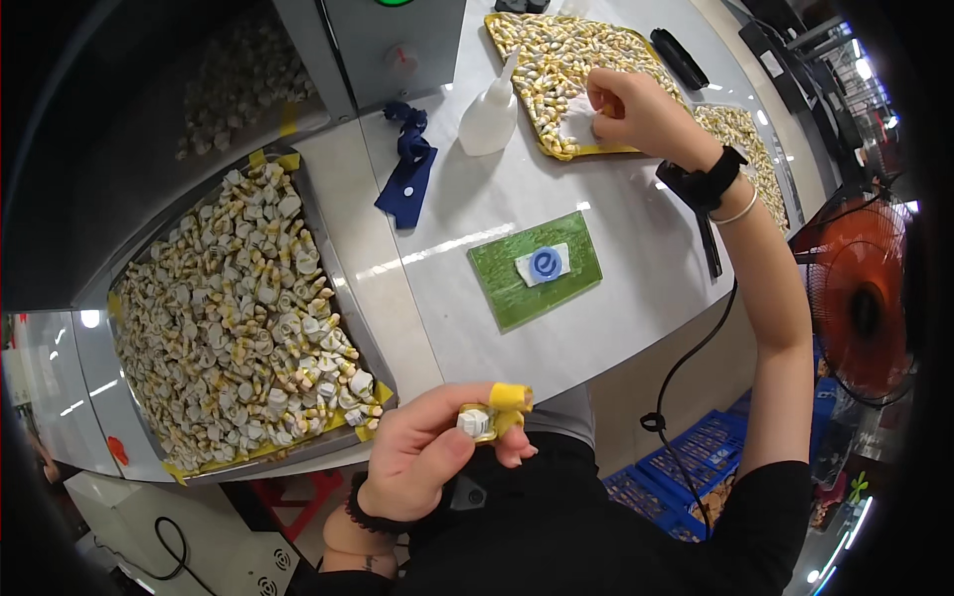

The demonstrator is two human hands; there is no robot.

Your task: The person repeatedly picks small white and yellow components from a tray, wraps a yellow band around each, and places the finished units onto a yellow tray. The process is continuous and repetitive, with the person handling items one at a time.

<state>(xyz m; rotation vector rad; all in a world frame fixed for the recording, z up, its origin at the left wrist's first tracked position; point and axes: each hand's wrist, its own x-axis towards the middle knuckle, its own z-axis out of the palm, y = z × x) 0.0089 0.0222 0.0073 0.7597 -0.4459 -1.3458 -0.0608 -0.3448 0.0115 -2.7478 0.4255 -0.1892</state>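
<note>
My left hand (422, 457) is closed in front of my body, pinching a small white and yellow figurine (473, 423) between thumb and fingers. Yellow covers wrap some of its fingertips. Over the near right part of a yellow-rimmed tray (568, 154), my right hand (636, 111) has its fingers curled together. Whatever those fingers hold is too small to make out. Many small white and yellow pieces (561, 62) fill that tray, except for a pale patch beside the hand.
A large tray (343, 283) heaped with white and yellow figurines stands at left under a grey machine (397, 50). A white squeeze bottle (489, 121), dark blue cloth strip (407, 184) and green block (537, 298) lie between. An orange fan (860, 298) and blue crates (686, 462) are at right.
</note>
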